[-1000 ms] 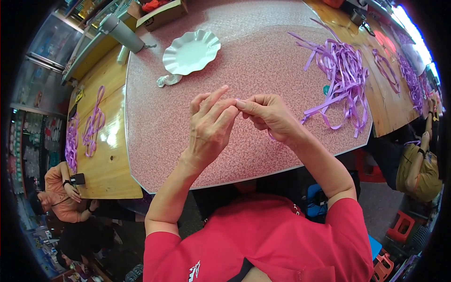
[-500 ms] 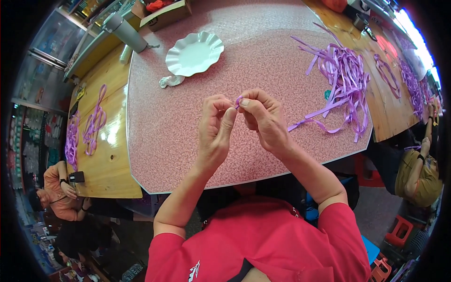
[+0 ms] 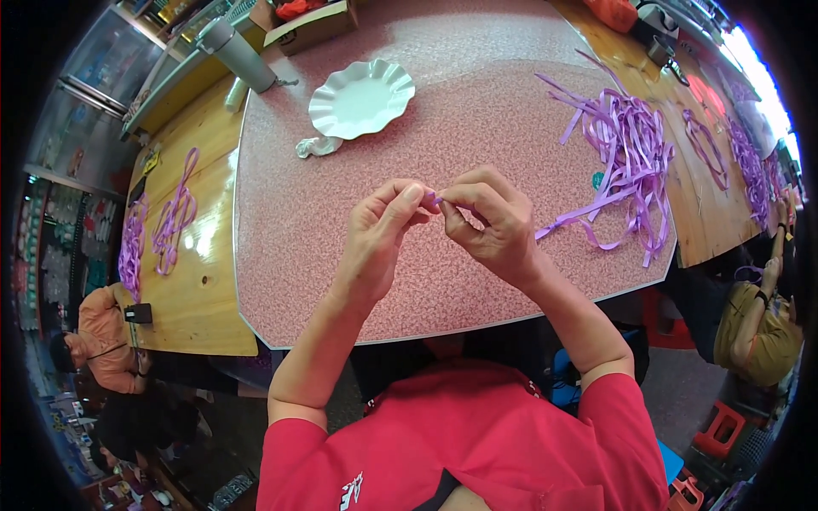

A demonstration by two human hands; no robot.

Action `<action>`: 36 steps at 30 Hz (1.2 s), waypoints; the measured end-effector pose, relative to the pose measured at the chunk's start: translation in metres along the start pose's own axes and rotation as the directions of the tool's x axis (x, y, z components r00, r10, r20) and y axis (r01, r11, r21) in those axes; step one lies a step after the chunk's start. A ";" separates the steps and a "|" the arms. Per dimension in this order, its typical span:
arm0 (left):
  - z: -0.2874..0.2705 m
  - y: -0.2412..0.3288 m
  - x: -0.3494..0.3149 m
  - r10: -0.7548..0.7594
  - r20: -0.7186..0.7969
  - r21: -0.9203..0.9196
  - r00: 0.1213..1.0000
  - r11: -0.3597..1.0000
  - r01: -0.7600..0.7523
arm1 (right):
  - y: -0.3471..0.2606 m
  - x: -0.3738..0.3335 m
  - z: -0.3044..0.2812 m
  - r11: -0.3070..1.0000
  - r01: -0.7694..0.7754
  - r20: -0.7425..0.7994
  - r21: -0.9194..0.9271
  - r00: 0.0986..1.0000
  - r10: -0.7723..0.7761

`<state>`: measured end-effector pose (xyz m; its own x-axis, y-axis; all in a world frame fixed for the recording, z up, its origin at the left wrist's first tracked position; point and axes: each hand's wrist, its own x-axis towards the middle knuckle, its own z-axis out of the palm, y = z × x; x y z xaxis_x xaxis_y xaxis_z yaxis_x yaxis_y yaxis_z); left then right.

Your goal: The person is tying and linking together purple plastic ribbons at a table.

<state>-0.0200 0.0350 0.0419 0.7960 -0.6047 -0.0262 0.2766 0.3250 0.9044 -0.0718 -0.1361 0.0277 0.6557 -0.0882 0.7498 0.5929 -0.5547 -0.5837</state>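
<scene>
My left hand (image 3: 380, 228) and my right hand (image 3: 494, 223) meet above the middle of the pink speckled table mat (image 3: 341, 281). Between their fingertips is a small piece of purple ribbon (image 3: 436, 200), mostly hidden by the fingers. The left thumb and forefinger pinch it from one side. From the other, the right thumb and forefinger grip it, the right hand's fingers curled. A loose heap of purple ribbons (image 3: 626, 153) lies to the right of my right hand, one strand trailing toward my wrist.
Beyond my hands stands a white wavy-rimmed plate (image 3: 362, 100), with a crumpled clear wrapper (image 3: 318, 147) beside it. A grey tumbler (image 3: 237, 55) and a cardboard box (image 3: 311, 27) are at the back left. More purple ribbons (image 3: 175, 213) lie on the left wooden table. Other people sit at both sides.
My right thumb and forefinger have shifted into a pinch, with the wrist turned. My left hand has rolled over slightly and moved left. The small ribbon piece stays between the fingertips.
</scene>
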 end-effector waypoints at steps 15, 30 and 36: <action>0.003 -0.026 0.002 0.334 -0.031 0.421 0.942 0.859 -0.290 | -0.010 0.000 -0.002 0.984 -0.174 -0.008 0.044 0.985 0.174; 0.002 -0.023 0.004 0.565 0.075 0.639 0.822 0.605 -0.475 | -0.008 -0.001 -0.004 0.215 -0.764 0.466 0.608 0.563 0.683; -0.005 -0.015 0.013 0.688 0.480 0.821 0.545 -0.132 -0.556 | -0.006 0.001 -0.011 -0.013 -0.750 0.548 0.661 0.471 0.692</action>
<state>-0.0116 0.0260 0.0256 0.3659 -0.4549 0.8119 -0.9208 -0.3036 0.2449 -0.0804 -0.1419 0.0355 0.9747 0.0284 -0.2215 -0.1909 0.6205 -0.7606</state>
